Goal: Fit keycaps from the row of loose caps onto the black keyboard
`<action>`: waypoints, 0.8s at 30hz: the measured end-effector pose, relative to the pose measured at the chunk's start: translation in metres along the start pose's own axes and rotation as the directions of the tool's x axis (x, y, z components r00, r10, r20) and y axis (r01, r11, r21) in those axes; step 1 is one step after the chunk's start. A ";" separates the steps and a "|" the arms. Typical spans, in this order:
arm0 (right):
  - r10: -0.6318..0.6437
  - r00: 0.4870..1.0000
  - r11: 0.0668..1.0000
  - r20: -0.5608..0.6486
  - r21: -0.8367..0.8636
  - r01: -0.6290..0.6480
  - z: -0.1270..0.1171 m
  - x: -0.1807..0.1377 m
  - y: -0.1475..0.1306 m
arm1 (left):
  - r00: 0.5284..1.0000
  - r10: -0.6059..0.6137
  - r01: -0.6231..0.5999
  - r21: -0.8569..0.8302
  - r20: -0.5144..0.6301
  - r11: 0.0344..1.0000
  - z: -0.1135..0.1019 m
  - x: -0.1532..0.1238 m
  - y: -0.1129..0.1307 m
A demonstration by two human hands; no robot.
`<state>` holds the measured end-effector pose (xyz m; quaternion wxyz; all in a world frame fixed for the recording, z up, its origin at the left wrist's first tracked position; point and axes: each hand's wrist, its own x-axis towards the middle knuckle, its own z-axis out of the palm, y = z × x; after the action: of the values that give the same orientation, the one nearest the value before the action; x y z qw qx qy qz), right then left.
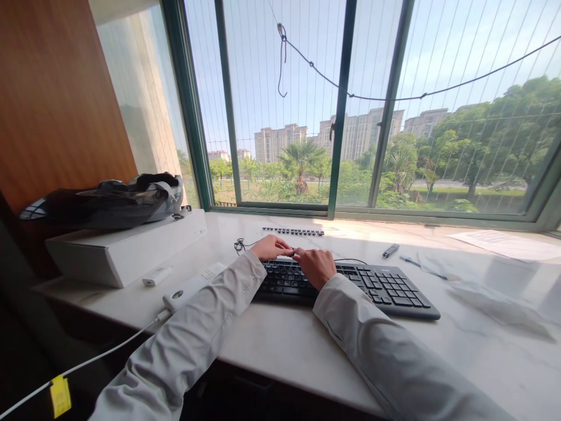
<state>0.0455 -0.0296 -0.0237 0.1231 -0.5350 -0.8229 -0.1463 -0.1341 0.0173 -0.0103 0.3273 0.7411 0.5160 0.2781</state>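
A black keyboard (394, 289) lies on the white marbled worktop, its left part partly covered by my hands and sleeves. Over its upper edge my left hand (270, 248) and my right hand (316, 266) meet, fingertips together. Both are closed in a pinch. Between the fingertips shows a small dark piece (292, 253), too small to name for certain. Behind the hands, a row of small black keycaps (293, 231) is lined up on the worktop. A thin black cable (239, 245) lies bunched beside my left hand.
A white box (127, 251) with a black bag (118, 202) on top stands at left. Nearer are a white power bank (193, 287) with a cable and a small white block (156, 276). At right lie a grey clip-like tool (390, 251), a thin tool (411, 261), plastic wrap (499, 301) and paper (508, 244).
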 end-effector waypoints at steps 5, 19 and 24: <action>-0.036 0.999 0.999 0.036 0.020 0.035 -0.003 -0.002 -0.003 | 0.994 -0.098 0.094 0.083 0.055 0.992 -0.013 -0.004 0.000; -0.116 0.993 0.993 0.036 0.013 0.116 -0.005 -0.007 -0.010 | 0.977 -0.206 0.177 0.309 0.062 0.934 -0.022 -0.011 -0.005; -0.141 0.990 0.990 0.025 0.003 0.141 -0.006 -0.008 -0.012 | 0.975 -0.205 0.167 0.318 0.091 0.933 -0.022 -0.006 -0.009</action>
<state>0.0381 -0.0428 -0.0224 0.1026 -0.4774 -0.8601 -0.1477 -0.1577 0.0182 -0.0035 0.2634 0.7465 0.5999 0.1159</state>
